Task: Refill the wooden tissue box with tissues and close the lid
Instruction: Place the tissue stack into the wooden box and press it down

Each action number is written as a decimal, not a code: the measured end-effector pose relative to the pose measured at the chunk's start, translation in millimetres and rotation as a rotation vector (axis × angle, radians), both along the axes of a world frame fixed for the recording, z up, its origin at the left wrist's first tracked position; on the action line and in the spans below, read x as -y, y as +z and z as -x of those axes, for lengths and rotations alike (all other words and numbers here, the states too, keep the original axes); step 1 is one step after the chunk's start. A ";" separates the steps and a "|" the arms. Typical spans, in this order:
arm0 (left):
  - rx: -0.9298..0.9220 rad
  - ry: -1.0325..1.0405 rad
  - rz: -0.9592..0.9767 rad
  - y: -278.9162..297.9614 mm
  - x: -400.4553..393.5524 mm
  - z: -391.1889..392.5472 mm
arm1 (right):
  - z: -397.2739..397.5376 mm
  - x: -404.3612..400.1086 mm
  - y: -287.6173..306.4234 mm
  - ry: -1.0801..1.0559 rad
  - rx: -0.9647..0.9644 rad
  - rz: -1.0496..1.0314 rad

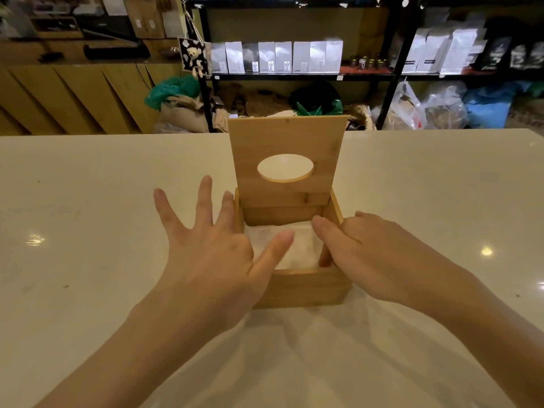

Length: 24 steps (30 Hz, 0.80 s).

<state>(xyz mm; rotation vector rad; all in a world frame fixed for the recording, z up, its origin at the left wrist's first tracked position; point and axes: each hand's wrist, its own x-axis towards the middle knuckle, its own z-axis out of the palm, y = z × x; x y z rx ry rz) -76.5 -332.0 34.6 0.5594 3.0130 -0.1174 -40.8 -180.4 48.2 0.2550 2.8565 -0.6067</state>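
Note:
A wooden tissue box (pixel 306 287) stands in the middle of the table with its lid (pixel 287 136) swung up at the back; the lid has an oval hole. White tissues (pixel 297 245) lie inside the box. My left hand (pixel 212 248) hovers over the box's left edge, fingers spread, its thumb over the tissues. My right hand (pixel 362 251) rests on the box's right wall, thumb reaching inside near the tissues' back right corner and a finger down against the inner wall.
The box sits on a pale glossy table (pixel 117 231). Beyond its far edge stand black shelves (pixel 294 76) with white bags, sacks on the floor, and a wooden counter (pixel 73 98) at the left.

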 end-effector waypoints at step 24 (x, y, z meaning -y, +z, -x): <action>-0.165 -0.362 -0.175 2.4 11.5 -8.9 | -33.6 1.4 -7.6 0.235 -0.299 -0.242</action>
